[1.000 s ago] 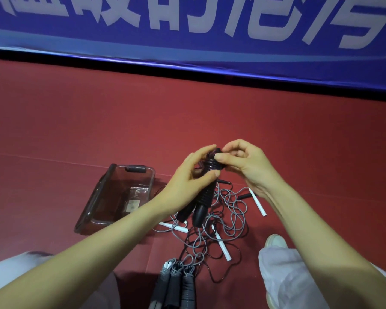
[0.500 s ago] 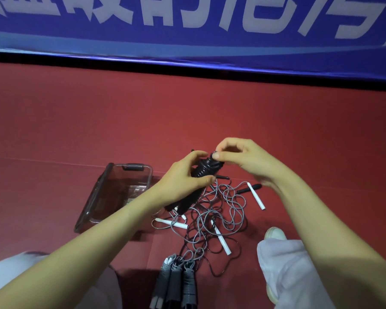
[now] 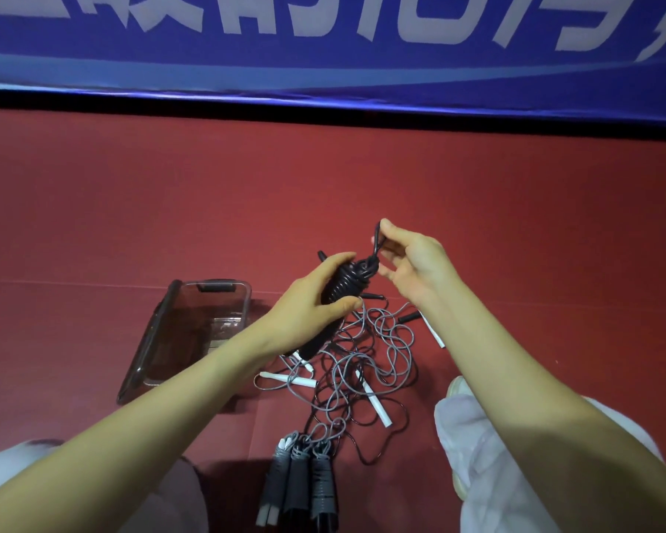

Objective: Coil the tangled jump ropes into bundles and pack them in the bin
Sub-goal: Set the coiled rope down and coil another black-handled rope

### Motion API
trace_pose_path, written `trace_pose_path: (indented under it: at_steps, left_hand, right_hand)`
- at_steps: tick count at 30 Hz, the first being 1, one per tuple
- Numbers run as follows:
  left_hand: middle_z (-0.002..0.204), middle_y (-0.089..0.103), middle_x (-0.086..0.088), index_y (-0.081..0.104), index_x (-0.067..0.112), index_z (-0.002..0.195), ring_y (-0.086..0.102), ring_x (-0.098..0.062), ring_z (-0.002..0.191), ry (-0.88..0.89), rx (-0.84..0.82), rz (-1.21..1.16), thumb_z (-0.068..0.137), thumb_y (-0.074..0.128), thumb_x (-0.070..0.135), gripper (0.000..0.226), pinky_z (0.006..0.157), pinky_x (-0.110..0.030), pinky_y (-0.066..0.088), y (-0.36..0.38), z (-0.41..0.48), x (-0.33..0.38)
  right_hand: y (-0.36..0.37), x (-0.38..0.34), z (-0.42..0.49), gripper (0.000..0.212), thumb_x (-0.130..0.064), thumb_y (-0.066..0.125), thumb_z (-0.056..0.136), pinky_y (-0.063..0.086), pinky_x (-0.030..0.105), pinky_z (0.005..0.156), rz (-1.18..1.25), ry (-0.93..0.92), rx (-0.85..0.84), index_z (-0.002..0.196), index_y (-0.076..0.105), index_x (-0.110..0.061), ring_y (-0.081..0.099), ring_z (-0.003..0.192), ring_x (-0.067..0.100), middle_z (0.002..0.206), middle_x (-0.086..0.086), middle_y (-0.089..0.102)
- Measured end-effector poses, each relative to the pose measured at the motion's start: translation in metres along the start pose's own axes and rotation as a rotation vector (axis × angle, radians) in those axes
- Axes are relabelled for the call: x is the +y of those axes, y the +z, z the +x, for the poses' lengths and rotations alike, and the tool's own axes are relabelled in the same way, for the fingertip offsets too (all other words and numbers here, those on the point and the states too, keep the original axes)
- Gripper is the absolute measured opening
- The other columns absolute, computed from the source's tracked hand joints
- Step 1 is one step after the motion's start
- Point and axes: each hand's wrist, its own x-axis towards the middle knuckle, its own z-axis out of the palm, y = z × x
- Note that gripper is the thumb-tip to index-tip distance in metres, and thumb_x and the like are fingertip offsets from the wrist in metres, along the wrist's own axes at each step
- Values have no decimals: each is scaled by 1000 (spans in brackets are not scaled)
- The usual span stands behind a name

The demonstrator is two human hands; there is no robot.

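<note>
My left hand (image 3: 310,302) grips a black jump rope bundle (image 3: 345,282), its cord wound round the black handles, held above the floor. My right hand (image 3: 412,263) pinches a loop of the black cord (image 3: 377,240) that sticks up from the top of the bundle. Below them a tangle of grey and black ropes (image 3: 366,359) with white handles (image 3: 373,402) lies on the red floor. Three wound grey bundles (image 3: 300,482) lie side by side near the bottom edge. The clear plastic bin (image 3: 162,325) stands to the left, apparently holding no rope.
A blue banner with white characters (image 3: 323,40) runs along the back. My knees in pale trousers (image 3: 489,455) frame the pile left and right, and a white shoe (image 3: 456,386) sits beside the tangle. Red floor (image 3: 554,225) stretches behind.
My right hand has lifted away from the bundle's top and pulled a loop of black cord upward. The left hand has turned the bundle a little in its grip.
</note>
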Motion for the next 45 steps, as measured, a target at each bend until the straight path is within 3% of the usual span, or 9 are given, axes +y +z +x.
trace_pose_path:
  at_steps: [4, 9, 14, 18, 21, 31, 36, 41, 45]
  left_hand:
    - [119, 60, 3, 45, 21, 134, 62, -12, 100, -135, 36, -220, 85, 72, 22, 55, 89, -27, 52, 5, -2, -6]
    - [88, 61, -4, 56, 14, 109, 59, -11, 69, -342, 16, -684, 93, 58, 25, 20, 61, -22, 52, 3, 2, 7]
    - [91, 63, -14, 40, 16, 103, 62, -31, 84, -304, 83, -790, 84, 67, 18, 33, 70, -36, 51, 0, 8, 10]
    - [87, 59, -10, 50, 11, 109, 59, -21, 72, -261, 140, -608, 90, 65, 23, 27, 63, -29, 49, -2, 8, 13]
    - [81, 64, -5, 59, 7, 110, 58, -16, 72, -214, 119, -582, 93, 58, 30, 29, 63, -24, 47, 0, 5, 16]
    - [78, 63, -7, 43, 30, 125, 58, -21, 68, -102, 154, -472, 103, 36, 19, 26, 64, -31, 47, 2, 2, 14]
    - [80, 58, -12, 54, 17, 104, 59, -24, 55, -166, 141, -546, 101, 34, 14, 21, 60, -34, 46, 7, 9, 14]
    - [74, 58, -19, 53, 4, 114, 59, -25, 53, -273, 106, -528, 88, 39, 21, 34, 60, -41, 50, 10, 13, 9]
    - [82, 64, -19, 61, 38, 89, 58, -33, 74, -199, 109, -389, 71, 45, 29, 26, 84, -64, 47, 15, 9, 2]
  right_hand:
    - [0, -1, -4, 14, -11, 60, 93, 49, 29, 75, -137, -37, -158, 79, 62, -14, 59, 71, 11, 69, -4, 64]
    - [-2, -3, -6, 13, -14, 54, 97, 51, 31, 80, -182, -78, -278, 84, 57, -15, 62, 77, 14, 80, 1, 63]
    - [-4, -6, -7, 13, -13, 54, 97, 54, 32, 81, -185, -104, -329, 84, 58, -14, 62, 81, 15, 84, 2, 62]
    - [1, 1, -7, 15, -13, 54, 96, 50, 38, 92, -148, -157, -286, 83, 59, -14, 62, 81, 16, 82, 3, 64]
    - [4, 0, -7, 16, -15, 54, 97, 50, 31, 81, -72, -161, -236, 82, 59, -14, 64, 73, 13, 73, 0, 67]
    - [6, 4, -10, 16, -17, 52, 98, 49, 20, 72, -205, -188, -200, 84, 58, -13, 64, 68, 9, 73, -2, 68]
    - [6, 6, -7, 17, -15, 53, 98, 48, 24, 71, -95, -135, -105, 82, 57, -12, 63, 65, 11, 60, -4, 67]
    - [7, 10, -2, 16, -11, 57, 96, 49, 26, 69, -35, -67, -34, 80, 59, -10, 64, 64, 12, 57, -4, 66]
    - [6, 12, 3, 15, -9, 59, 94, 51, 28, 66, 64, 52, 41, 79, 60, -7, 63, 63, 14, 67, 3, 63]
